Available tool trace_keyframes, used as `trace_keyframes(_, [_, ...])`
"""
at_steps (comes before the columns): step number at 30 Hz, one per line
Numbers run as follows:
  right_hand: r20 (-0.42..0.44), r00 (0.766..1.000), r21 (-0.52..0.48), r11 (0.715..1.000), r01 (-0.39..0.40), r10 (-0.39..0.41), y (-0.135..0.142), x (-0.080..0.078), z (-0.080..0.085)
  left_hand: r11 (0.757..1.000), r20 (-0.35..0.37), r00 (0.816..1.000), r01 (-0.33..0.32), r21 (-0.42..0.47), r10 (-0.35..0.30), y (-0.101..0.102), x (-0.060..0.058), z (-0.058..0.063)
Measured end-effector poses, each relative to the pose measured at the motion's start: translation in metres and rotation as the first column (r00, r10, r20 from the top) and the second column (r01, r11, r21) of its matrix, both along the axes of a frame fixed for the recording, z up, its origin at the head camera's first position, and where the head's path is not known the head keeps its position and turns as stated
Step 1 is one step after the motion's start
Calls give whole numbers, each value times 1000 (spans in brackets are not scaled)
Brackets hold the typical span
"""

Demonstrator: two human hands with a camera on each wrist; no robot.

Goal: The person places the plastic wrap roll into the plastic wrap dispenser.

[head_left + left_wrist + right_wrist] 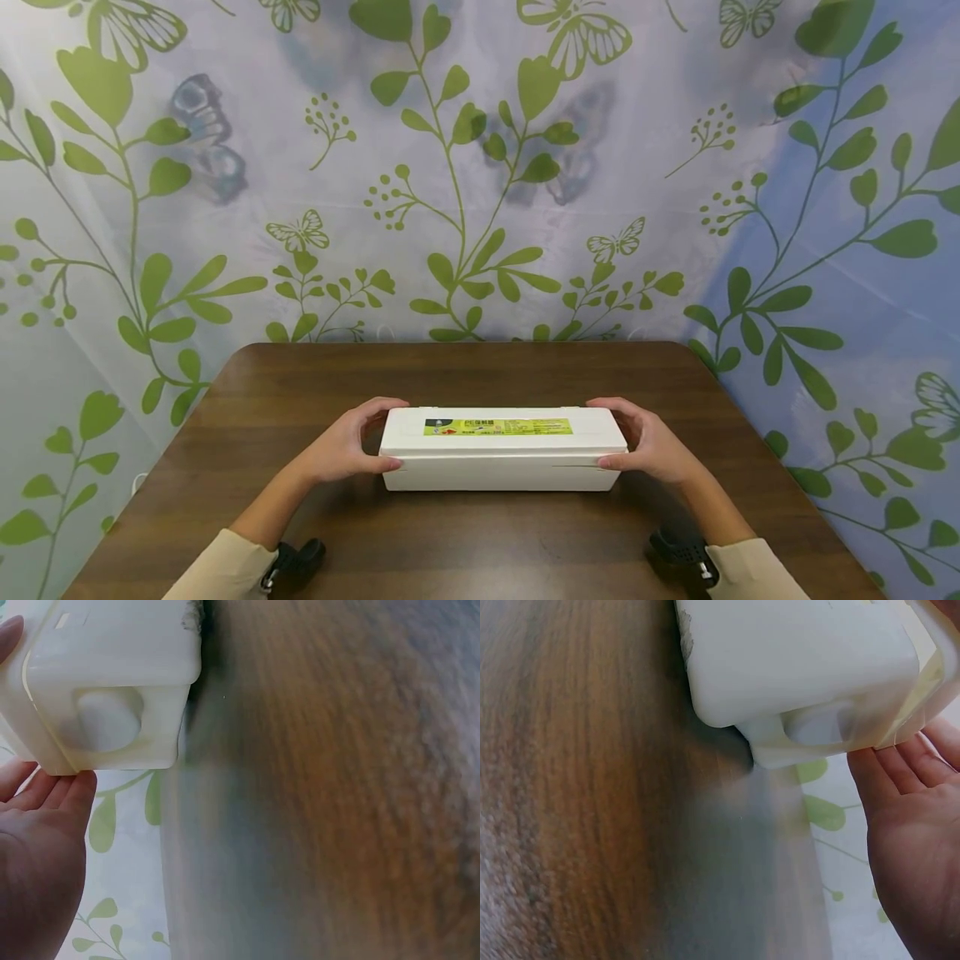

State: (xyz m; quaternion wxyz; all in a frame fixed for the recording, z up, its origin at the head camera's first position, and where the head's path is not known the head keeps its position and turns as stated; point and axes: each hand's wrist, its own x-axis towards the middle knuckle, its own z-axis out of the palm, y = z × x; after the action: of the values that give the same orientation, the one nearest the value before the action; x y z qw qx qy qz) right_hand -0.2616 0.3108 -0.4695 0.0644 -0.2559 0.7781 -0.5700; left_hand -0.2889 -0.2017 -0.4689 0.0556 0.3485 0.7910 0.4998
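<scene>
A long white cling film box (pixel 498 473) with a yellow-green label (pixel 498 427) lies crosswise over the middle of the table. My left hand (pixel 345 446) grips its left end, thumb on the front and fingers behind. At the right end my right hand (pixel 656 446) holds it the same way. In the left wrist view, the box's end (pixel 161 712) shows a rounded white piece (pixel 109 720) inside a recess. The right wrist view shows a similar recess in the other end (pixel 780 746). Whether the underside touches the table I cannot tell.
The brown wood table (pixel 495 542) has rounded far corners. Behind it hangs a pale curtain (pixel 480 208) with green leaves and butterflies. Black wrist mounts (pixel 296 562) sit at both cream sleeves (pixel 225 571).
</scene>
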Motion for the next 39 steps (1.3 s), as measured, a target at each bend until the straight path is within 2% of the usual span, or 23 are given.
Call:
trace_keyframes(14, [21,999,-6,1000,-27,27,0,0,-8,1000,24,1000,4,-4,-4,-1,2,3])
trace_keyframes(24, [49,998,-19,999,-36,37,3,-1,-10,997,50,999,-7,-71,10,-2,2,5])
trace_keyframes(34, [39,999,-29,999,-25,26,1,1,-12,1000,61,998,25,-5,-24,-3,1,-1])
trace_keyframes(39, [34,998,-40,998,-43,45,3,2,-14,999,67,997,41,-7,-41,-4,1,-3])
